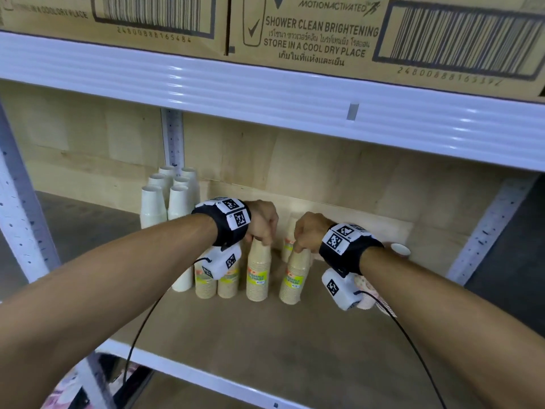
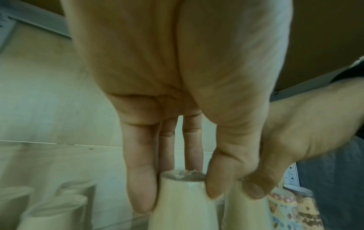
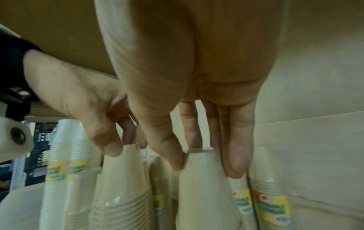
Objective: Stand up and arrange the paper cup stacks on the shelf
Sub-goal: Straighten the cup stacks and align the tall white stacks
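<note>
From the head view, the left hand [image 1: 262, 222] and right hand [image 1: 309, 231] each pinch the top of an upright tan cup stack [image 1: 258, 270] and its neighbour stack [image 1: 295, 276], near the shelf [image 1: 236, 329] front, bare board ahead; white cup stacks [image 1: 168, 196] stand behind left. The left wrist view shows fingers [image 2: 140, 183] and thumb clamped round the stack's wrapped tip. The right wrist view shows the same grip; labels are blurred.
</note>
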Demonstrator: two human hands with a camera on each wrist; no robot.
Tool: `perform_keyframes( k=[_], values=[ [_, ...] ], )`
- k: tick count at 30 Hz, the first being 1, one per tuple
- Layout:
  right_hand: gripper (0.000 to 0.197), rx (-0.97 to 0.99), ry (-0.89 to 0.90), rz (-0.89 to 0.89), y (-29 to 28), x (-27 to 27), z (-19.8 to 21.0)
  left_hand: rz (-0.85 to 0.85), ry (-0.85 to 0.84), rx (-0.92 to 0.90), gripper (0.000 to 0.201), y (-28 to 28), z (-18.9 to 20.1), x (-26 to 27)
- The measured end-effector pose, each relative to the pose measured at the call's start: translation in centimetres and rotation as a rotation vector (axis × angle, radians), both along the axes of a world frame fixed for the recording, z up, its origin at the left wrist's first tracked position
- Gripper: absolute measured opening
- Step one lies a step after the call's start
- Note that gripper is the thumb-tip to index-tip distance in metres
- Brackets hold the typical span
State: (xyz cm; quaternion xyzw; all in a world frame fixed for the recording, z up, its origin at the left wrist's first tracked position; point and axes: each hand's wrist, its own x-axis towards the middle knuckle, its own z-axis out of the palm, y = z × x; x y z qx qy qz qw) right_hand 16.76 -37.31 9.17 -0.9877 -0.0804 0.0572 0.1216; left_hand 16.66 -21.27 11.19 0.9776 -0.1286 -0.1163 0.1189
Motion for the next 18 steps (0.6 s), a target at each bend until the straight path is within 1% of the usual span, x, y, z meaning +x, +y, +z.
perform_keyframes(
  k=[5, 11, 18],
  values=[
    [0.027, -0.012, -0.026, -0.099, -3.2, 1.9, -0.3, -0.028, -0.077, 0.003, 0.025, -2.3, -0.5, 2.3],
    [0.027, 0.012, -0.070, -0.191, -6.0, 4.9, -1.3, -0.039, -0.109, -0.051, 0.028, -4.0, -1.8, 5.2],
    [0.027, -0.010, -0.122, -0.218, -7.5, 7.7, -3.0, -0.042, -0.115, -0.086, 0.029, -5.4, -3.0, 7.7]
  ],
)
